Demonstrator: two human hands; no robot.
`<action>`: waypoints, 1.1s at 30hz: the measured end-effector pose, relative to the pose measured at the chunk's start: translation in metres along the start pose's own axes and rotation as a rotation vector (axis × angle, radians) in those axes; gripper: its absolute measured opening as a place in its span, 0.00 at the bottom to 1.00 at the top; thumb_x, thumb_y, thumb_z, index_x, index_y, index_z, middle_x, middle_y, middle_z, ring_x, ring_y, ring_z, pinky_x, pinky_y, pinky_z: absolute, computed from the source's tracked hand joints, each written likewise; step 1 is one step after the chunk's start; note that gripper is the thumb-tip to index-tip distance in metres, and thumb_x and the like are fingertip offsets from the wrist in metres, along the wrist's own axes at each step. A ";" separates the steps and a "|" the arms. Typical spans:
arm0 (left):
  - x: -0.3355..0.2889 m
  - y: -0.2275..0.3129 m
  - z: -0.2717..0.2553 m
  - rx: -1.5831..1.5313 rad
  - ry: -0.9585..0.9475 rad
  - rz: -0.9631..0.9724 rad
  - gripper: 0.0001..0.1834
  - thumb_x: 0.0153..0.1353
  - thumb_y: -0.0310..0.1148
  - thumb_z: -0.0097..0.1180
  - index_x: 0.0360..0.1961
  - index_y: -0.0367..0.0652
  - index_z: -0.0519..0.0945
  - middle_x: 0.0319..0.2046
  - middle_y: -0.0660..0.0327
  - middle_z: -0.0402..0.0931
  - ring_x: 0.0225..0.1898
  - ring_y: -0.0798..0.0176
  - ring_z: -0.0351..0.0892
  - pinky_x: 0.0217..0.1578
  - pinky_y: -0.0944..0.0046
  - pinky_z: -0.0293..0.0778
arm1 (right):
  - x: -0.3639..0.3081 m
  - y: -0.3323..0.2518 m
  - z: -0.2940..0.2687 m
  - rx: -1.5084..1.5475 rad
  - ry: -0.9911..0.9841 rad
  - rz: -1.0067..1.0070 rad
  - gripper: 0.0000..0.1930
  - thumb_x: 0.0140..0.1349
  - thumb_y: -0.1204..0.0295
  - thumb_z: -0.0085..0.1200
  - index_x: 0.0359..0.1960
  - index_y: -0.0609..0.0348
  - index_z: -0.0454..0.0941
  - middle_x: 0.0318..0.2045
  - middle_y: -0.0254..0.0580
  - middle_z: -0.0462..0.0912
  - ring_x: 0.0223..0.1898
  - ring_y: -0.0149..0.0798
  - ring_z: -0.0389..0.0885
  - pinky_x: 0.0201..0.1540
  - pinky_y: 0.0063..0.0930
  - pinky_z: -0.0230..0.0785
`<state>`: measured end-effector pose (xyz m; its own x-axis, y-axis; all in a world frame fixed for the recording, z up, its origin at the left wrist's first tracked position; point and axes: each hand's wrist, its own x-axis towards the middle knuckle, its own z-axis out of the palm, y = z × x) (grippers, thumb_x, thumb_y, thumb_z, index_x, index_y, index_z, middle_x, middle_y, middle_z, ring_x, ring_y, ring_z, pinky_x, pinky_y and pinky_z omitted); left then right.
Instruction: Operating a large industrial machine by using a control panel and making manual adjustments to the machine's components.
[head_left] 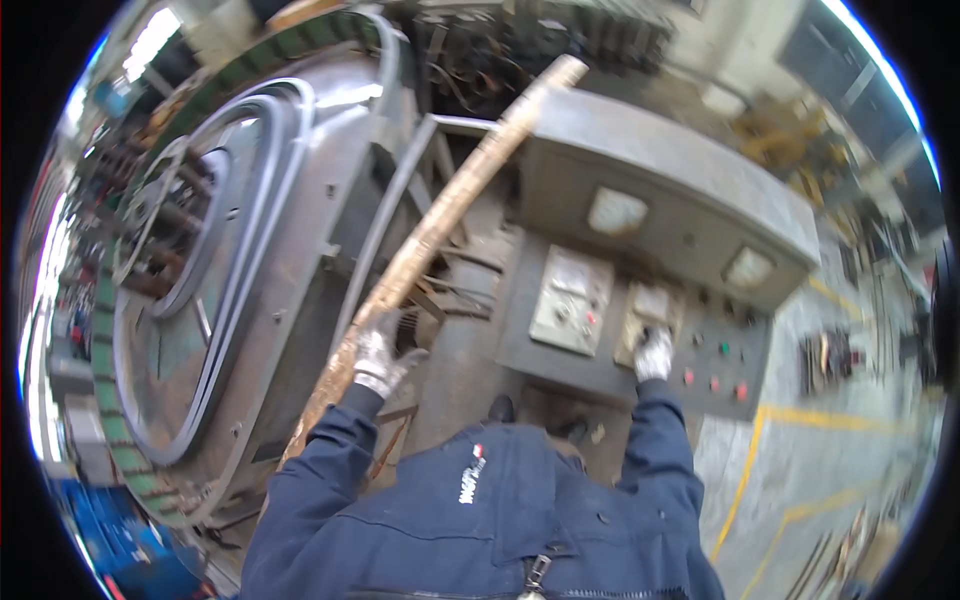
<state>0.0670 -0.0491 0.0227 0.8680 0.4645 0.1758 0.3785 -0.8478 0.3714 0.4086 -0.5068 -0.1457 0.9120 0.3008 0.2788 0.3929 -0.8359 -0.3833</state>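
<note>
My left hand (381,362), in a whitish work glove, is beside a long wooden-looking bar (455,205) that slants across the view. Its thumb stands apart from the fingers, and the fingertips lie at the bar's edge. On the right, my gloved right hand (655,356) is closed at a small dark knob (648,336) on a pale control plate (629,322). The fingers partly cover that knob. A second pale control plate (571,301), with small knobs and a red button, sits left of it on the grey control console (510,345).
A large round metal machine (300,255) with curved rings and a green toothed rim fills the left. Two meter windows (618,211) face me from the console's raised back. Red buttons (714,384) line its right side. Yellow lines (745,480) mark the floor.
</note>
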 end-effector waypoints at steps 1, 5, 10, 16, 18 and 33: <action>-0.007 -0.004 0.006 -0.014 -0.012 -0.019 0.51 0.47 0.49 0.82 0.69 0.42 0.70 0.61 0.41 0.73 0.64 0.34 0.70 0.67 0.40 0.66 | 0.003 -0.006 -0.001 0.044 -0.049 0.066 0.11 0.62 0.77 0.56 0.44 0.62 0.86 0.42 0.60 0.85 0.47 0.61 0.83 0.53 0.50 0.76; -0.016 -0.012 0.030 -0.052 -0.004 0.045 0.52 0.50 0.51 0.80 0.70 0.38 0.68 0.63 0.42 0.72 0.65 0.35 0.69 0.67 0.40 0.67 | 0.002 -0.012 -0.009 -0.008 -0.021 0.015 0.12 0.60 0.77 0.56 0.45 0.58 0.87 0.42 0.58 0.85 0.47 0.60 0.83 0.52 0.51 0.76; -0.023 0.003 0.036 -0.058 -0.016 0.161 0.50 0.51 0.51 0.79 0.70 0.39 0.69 0.62 0.42 0.73 0.62 0.35 0.71 0.65 0.40 0.68 | 0.003 -0.030 -0.017 0.015 -0.103 0.110 0.14 0.59 0.78 0.57 0.46 0.54 0.87 0.46 0.57 0.85 0.51 0.59 0.82 0.57 0.48 0.75; -0.008 0.047 0.026 -0.062 -0.249 0.158 0.50 0.46 0.50 0.81 0.68 0.39 0.71 0.61 0.44 0.74 0.64 0.38 0.72 0.66 0.41 0.67 | 0.001 -0.014 -0.010 0.111 -0.013 0.007 0.17 0.58 0.81 0.54 0.48 0.60 0.86 0.42 0.62 0.85 0.49 0.62 0.82 0.56 0.52 0.74; -0.016 0.047 0.034 -0.031 -0.222 0.176 0.50 0.47 0.53 0.79 0.67 0.40 0.72 0.61 0.44 0.74 0.64 0.37 0.72 0.67 0.42 0.66 | 0.000 -0.019 -0.018 0.066 -0.084 0.028 0.22 0.58 0.75 0.59 0.57 0.59 0.83 0.51 0.60 0.84 0.54 0.60 0.81 0.60 0.50 0.73; -0.046 0.021 0.038 -0.083 -0.245 -0.045 0.49 0.55 0.58 0.72 0.72 0.43 0.69 0.66 0.41 0.69 0.68 0.35 0.66 0.70 0.41 0.63 | 0.006 -0.013 -0.019 -0.042 -0.114 0.079 0.18 0.61 0.64 0.66 0.50 0.58 0.84 0.48 0.59 0.84 0.53 0.59 0.82 0.59 0.48 0.74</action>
<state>0.0476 -0.0983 -0.0125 0.9069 0.4163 -0.0650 0.3991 -0.7993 0.4492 0.4063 -0.5029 -0.1223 0.9483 0.2815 0.1465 0.3163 -0.8767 -0.3624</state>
